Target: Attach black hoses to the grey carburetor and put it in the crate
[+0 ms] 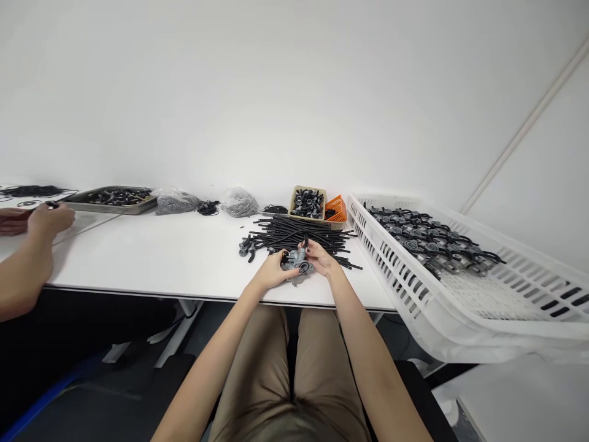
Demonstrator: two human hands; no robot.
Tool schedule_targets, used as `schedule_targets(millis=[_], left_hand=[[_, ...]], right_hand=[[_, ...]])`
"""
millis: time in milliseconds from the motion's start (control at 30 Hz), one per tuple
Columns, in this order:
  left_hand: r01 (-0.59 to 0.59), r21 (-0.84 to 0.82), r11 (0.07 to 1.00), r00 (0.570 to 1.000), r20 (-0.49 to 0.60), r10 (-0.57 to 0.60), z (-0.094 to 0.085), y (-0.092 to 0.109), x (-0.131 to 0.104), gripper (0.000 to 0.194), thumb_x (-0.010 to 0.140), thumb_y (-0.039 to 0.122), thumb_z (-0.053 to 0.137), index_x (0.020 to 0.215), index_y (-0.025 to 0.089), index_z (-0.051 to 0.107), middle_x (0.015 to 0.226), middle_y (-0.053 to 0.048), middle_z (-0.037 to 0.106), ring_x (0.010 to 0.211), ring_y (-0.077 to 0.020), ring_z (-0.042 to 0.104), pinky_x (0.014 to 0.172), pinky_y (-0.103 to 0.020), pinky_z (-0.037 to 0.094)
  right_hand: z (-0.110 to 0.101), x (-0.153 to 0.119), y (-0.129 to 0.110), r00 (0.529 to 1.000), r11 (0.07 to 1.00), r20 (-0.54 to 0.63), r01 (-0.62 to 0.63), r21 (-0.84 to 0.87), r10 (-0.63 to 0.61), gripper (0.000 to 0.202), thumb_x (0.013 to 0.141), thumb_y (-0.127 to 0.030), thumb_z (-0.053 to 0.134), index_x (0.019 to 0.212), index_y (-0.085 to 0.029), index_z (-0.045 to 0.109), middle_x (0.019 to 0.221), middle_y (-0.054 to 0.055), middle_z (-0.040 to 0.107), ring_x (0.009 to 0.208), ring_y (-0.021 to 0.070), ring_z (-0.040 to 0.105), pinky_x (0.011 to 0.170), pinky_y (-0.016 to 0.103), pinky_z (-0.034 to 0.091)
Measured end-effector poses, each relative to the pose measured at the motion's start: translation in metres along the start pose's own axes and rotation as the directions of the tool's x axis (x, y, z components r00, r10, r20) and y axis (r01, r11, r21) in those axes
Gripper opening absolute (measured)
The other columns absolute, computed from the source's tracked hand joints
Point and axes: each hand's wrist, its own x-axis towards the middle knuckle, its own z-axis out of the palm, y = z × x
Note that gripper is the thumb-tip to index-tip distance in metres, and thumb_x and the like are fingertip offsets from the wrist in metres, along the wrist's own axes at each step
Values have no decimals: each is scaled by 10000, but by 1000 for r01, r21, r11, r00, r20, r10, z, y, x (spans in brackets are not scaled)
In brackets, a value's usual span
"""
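Observation:
Near the table's front edge, my left hand (272,270) grips a grey metal part (292,261) from its left side. My right hand (321,256) is at the part's upper right, its fingers pinched around a short black piece (305,243) that stands up from the part. Just behind both hands lies a pile of black rubber tubes (294,232). A few small grey and black fittings (246,247) rest on the white table to the left of the tubes.
A white crate (400,288) at the right holds rows of metal parts with black tubes (427,242). Behind the tubes stand a beige basket (291,204) and an orange basket (339,209). Plastic bags (239,202) and a metal tray (138,209) line the back. Another person's hands (48,218) are at far left.

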Motion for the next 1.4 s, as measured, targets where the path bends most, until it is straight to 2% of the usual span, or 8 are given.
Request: schedule_targets(millis=[133, 300, 467, 700, 867, 1067, 1233, 1400], left_hand=[[11, 9, 1000, 1000, 1, -11, 0, 1, 0, 401, 733, 459, 730, 977, 151, 656, 933, -77, 718, 823, -251, 642, 732, -333, 486], [11, 1, 1000, 1000, 5, -11, -1, 2, -1, 396, 723, 446, 740, 972, 152, 651, 926, -69, 711, 825, -244, 636, 728, -322, 479], [14, -22, 1000, 1000, 11, -14, -1, 1, -1, 380, 724, 434, 742, 963, 156, 646, 918, -59, 711, 829, -239, 647, 739, -316, 480], [12, -23, 1000, 1000, 14, -11, -1, 1, -1, 378, 731, 438, 742, 965, 159, 642, 938, -65, 714, 852, -249, 650, 742, -319, 477], [3, -6, 1000, 1000, 16, -3, -1, 0, 0, 381, 725, 449, 748, 950, 160, 642, 921, -61, 706, 834, -244, 636, 733, -318, 466], [19, -7, 1000, 1000, 3, -18, -1, -1, 0, 390, 726, 450, 746, 958, 156, 639, 924, -65, 709, 833, -246, 642, 730, -319, 472], [16, -27, 1000, 1000, -3, -16, -2, 1, -1, 387, 723, 438, 749, 967, 161, 634, 931, -59, 711, 844, -242, 649, 739, -314, 486], [19, -39, 999, 1000, -9, -19, -2, 1, -1, 391, 722, 440, 749, 980, 168, 637, 946, -61, 720, 856, -246, 659, 768, -327, 498]], right_hand=[[0, -1, 0, 1000, 1000, 13, -11, 21, 11, 342, 578, -311, 913, 807, -197, 686, 854, 13, 717, 713, 136, 614, 674, 244, 496], [1, -4, -3, 999, 999, 41, -31, 18, 30, 319, 600, -263, 886, 834, -188, 682, 916, 47, 742, 779, 170, 651, 707, 275, 512], [1, -2, -3, 999, 1000, 32, -23, 15, 22, 368, 559, -232, 919, 809, -187, 653, 825, 1, 706, 724, 136, 631, 666, 230, 494], [0, 0, 0, 1000, 1000, 12, -24, 11, 24, 486, 515, -250, 948, 936, -198, 711, 868, -14, 684, 717, 114, 603, 649, 202, 481], [-1, 0, 1, 999, 999, 20, -26, 28, 25, 414, 581, -343, 909, 919, -191, 725, 868, 8, 695, 730, 135, 605, 684, 233, 504], [-4, 0, 0, 998, 998, 21, -60, 32, 59, 223, 724, -314, 746, 889, -165, 733, 807, 28, 701, 692, 152, 601, 656, 260, 509], [-4, 0, -2, 994, 995, 40, -102, 11, 101, 188, 711, -246, 707, 869, -144, 723, 813, 52, 713, 702, 168, 619, 646, 272, 504], [-3, -1, -2, 995, 995, 31, -97, -16, 97, 254, 661, -215, 818, 881, -169, 700, 767, 1, 681, 657, 125, 598, 611, 221, 472]])
